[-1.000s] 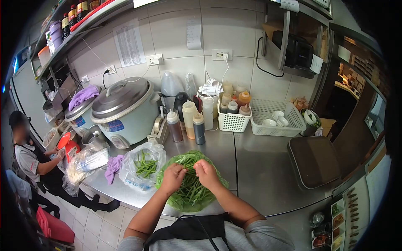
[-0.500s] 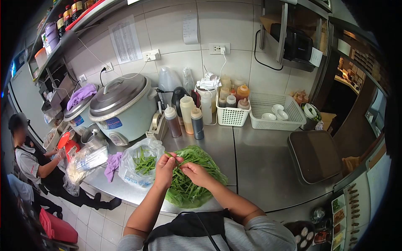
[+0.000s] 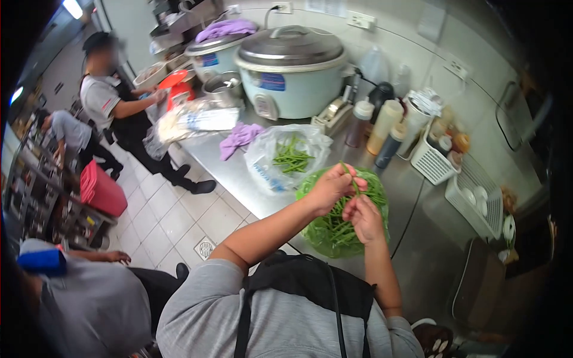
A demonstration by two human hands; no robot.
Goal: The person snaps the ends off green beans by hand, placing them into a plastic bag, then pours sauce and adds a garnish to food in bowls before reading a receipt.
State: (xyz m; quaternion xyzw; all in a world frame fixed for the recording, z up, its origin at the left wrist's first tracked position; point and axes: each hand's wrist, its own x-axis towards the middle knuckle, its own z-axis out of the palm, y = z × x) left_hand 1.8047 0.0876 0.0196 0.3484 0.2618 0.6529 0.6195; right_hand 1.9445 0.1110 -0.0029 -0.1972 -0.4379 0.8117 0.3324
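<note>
My left hand (image 3: pixel 333 190) is closed, pinching a green bean (image 3: pixel 348 173) that stands upright between its fingertips. Just below it, my right hand (image 3: pixel 364 219) has its fingers closed on the lower part of the same bean. Both hands are above a green plastic bag (image 3: pixel 315 237) filled with long green beans (image 3: pixel 341 229). Left of that bag, a white translucent plastic bag (image 3: pixel 260 162) lies open with shorter bean pieces (image 3: pixel 292 156) in it. My hands partly cover the beans in the green bag.
Behind the bags stand a large rice cooker (image 3: pixel 292 89), a tape dispenser (image 3: pixel 332 116) and squeeze bottles (image 3: pixel 385 127). A purple cloth (image 3: pixel 240 139) lies near the counter's edge. White baskets (image 3: pixel 434 160) stand at right. A co-worker (image 3: pixel 122 107) stands left; another person (image 3: pixel 89 298) is close behind at left.
My view has swung left and tilted, so the counter things appear shifted right. A person at the lower left has come into view. Both hands remain together on a bean.
</note>
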